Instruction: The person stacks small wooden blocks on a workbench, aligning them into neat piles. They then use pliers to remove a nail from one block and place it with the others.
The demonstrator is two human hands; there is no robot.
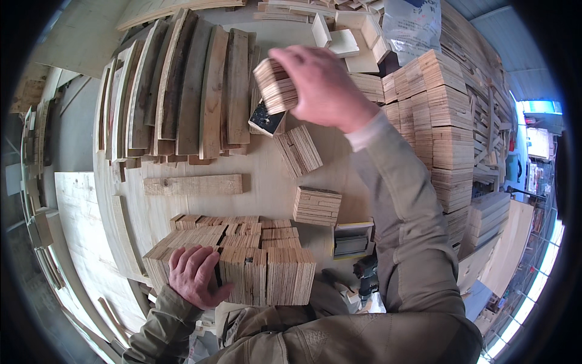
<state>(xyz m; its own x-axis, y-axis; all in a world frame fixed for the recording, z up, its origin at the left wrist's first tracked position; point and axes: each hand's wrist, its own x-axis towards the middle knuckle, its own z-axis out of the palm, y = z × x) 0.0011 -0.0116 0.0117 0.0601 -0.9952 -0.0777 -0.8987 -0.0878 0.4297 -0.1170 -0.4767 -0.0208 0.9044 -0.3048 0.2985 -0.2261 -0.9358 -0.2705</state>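
My right hand (pixel 321 88) is closed around a bundle of thin wooden strips (pixel 274 90), held above the table. Under that bundle is a block with a black face (pixel 264 120). Nearer to me, a tilted wooden bundle (pixel 298 150) and another bundle (pixel 317 205) rest on the board. My left hand (pixel 193 276) is closed over the near edge of a row of stacked wooden strips (pixel 267 273), its fingers bent over the top and its thumb stretched to the right. Part of its grip is hidden.
Long rough planks (pixel 194 91) lie side by side at the far left. One short board (pixel 193 184) lies crosswise in front of them. Tall piles of wooden strips (pixel 445 121) rise at the right, near a white plastic bag (pixel 412 24). A small open box (pixel 353 239) sits by my right forearm.
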